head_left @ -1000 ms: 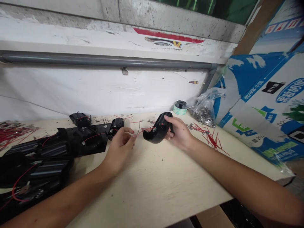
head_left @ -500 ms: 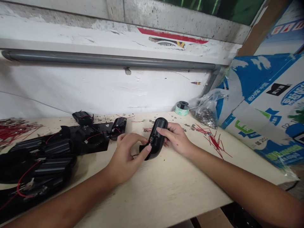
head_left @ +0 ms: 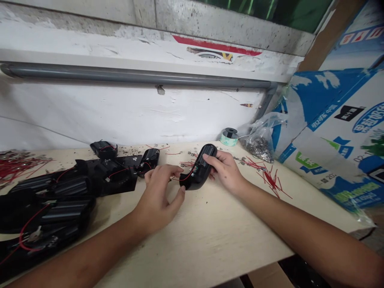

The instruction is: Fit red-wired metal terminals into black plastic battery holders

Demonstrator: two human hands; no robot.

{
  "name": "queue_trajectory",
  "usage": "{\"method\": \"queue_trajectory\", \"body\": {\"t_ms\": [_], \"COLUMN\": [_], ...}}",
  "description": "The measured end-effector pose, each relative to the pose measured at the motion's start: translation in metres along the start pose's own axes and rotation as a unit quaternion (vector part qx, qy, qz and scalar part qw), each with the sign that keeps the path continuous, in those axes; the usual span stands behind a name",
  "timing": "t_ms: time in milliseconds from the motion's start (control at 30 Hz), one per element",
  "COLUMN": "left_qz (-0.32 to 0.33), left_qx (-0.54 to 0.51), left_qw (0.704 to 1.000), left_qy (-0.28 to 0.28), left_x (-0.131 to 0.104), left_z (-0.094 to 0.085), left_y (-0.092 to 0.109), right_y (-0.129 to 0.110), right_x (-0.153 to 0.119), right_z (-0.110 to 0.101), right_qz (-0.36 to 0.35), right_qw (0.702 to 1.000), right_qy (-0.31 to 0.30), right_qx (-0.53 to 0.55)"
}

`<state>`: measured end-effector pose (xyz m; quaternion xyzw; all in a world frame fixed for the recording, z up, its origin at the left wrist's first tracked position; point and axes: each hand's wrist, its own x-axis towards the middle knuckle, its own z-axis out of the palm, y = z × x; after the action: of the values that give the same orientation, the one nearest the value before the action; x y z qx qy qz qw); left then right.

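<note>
A black shell (head_left: 200,178) is held over the worktop (head_left: 210,232) in the right hand's (head_left: 228,173) grip, seemingly so its wired side is exposed; the left hand (head_left: 156,198) is spread beside it, contact unclear.

Curved housing (head_left: 199,172): glossy black plastic, smooth. Counter (head_left: 210,228) under it: pale wood-look, matt. Bag (head_left: 260,138) right of it: clear crinkled plastic, shiny metal bits inside.
</note>
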<state>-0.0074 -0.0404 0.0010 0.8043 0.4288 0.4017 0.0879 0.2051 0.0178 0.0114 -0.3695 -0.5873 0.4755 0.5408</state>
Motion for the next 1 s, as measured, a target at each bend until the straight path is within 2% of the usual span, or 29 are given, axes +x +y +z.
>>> {"method": "queue_trajectory", "body": {"t_ms": [267, 467, 567, 700, 833, 900, 1000], "left_qz": [-0.069, -0.058, -0.076, -0.095, -0.088, -0.086, -0.062], "left_qx": [0.008, 0.027, 0.017, 0.022, 0.015, -0.024, -0.052], "left_qw": [0.997, 0.997, 0.995, 0.995, 0.995, 0.996, 0.993], "left_qy": [-0.024, 0.046, 0.059, 0.031, -0.04, -0.008, 0.081], "left_x": [0.003, 0.003, 0.004, 0.006, 0.007, 0.005, 0.003], "left_z": [0.004, 0.005, 0.006, 0.007, 0.007, 0.005, 0.002], "left_y": [-0.005, -0.009, -0.011, -0.013, -0.012, -0.01, -0.006], "right_y": [-0.003, -0.001, -0.003, -0.006, -0.007, -0.005, -0.003], "right_x": [0.003, 0.003, 0.001, 0.0, 0.002, 0.002, 0.0], "right_z": [-0.002, -0.003, -0.003, -0.002, -0.002, -0.003, -0.002], "right_qz": [0.012, 0.026, 0.047, 0.074, 0.072, 0.055, 0.032], "right_qw": [0.999, 0.997, 0.994, 0.984, 0.98, 0.986, 0.995], "right_qy": [0.02, -0.004, -0.032, -0.056, -0.029, -0.011, -0.006], "right_qx": [0.047, 0.075, 0.092, 0.15, 0.185, 0.159, 0.094]}}
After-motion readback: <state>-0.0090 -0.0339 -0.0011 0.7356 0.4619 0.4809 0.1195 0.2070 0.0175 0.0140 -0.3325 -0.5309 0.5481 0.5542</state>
